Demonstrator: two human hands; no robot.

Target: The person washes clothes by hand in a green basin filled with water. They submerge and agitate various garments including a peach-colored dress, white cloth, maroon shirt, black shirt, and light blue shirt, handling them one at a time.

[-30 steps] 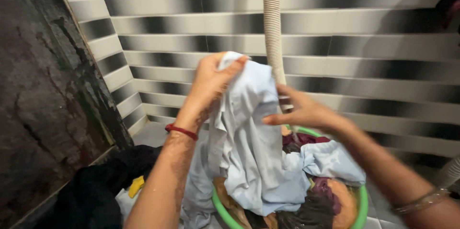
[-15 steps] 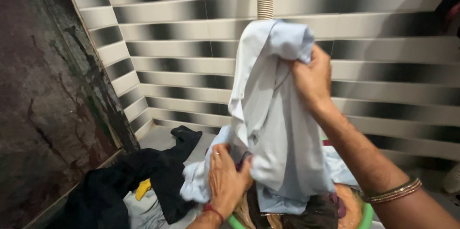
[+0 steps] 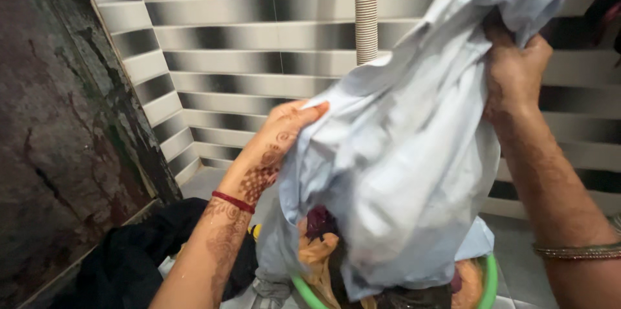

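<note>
Both hands are gripping a pale blue shirt, right hand bunching its top, left hand pinching its left edge, above a green laundry tub.

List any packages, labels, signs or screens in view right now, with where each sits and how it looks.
None in view: no package, label, sign or screen.
Only the pale blue garment held up by both hands, left hand and right hand, over a green tub of clothes, before a striped tiled wall.
</note>
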